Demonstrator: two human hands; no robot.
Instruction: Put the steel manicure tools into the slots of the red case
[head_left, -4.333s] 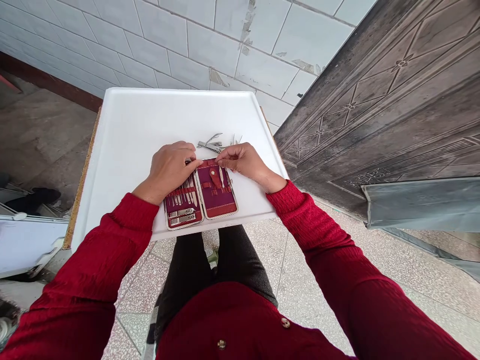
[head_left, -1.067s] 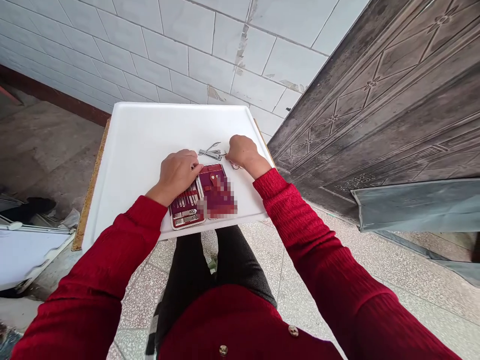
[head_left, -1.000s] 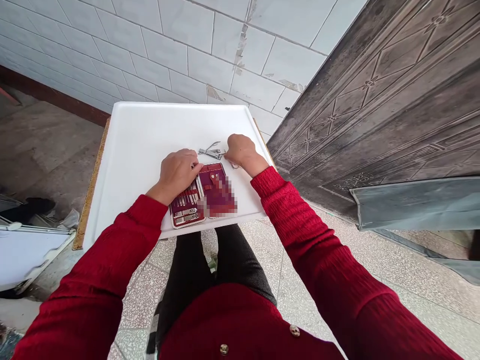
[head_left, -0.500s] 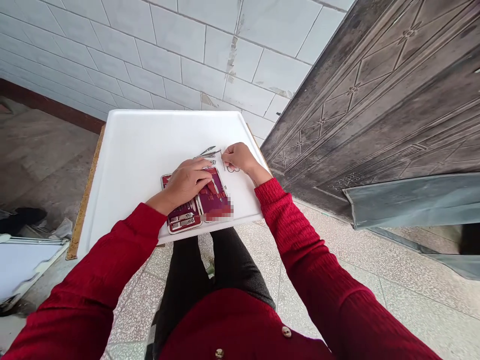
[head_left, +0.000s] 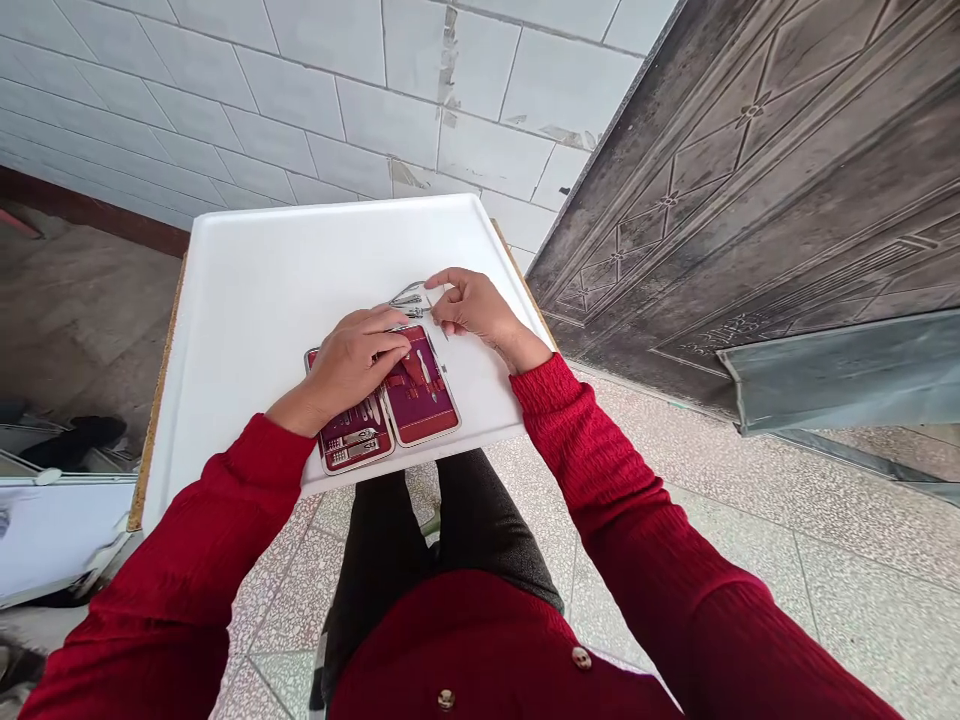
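A manicure set case (head_left: 426,436) lies opened out on the white tabletop, dark red inside with a pale metal rim. Nail clippers (head_left: 354,445) and other slim tools sit in its left half, and a pointed tool (head_left: 424,366) is strapped in the right half. My left hand (head_left: 351,362) rests across the upper part of the case, fingers stretched out, covering some of it. Just beyond the case, my right hand (head_left: 471,312) pinches a thin metal tool, mostly hidden by the fingers. Several silver tools (head_left: 409,298) lie loose between the hands.
The white tabletop (head_left: 255,290) has a raised rim and stands near a tiled wall (head_left: 300,100). A dark patterned door (head_left: 720,200) is at the right. Papers or boards (head_left: 60,540) are stacked low at the left.
My right hand has shifted slightly and its index finger now reaches toward the loose tools. The scissor rings below it no longer show. My left hand stays on the case.
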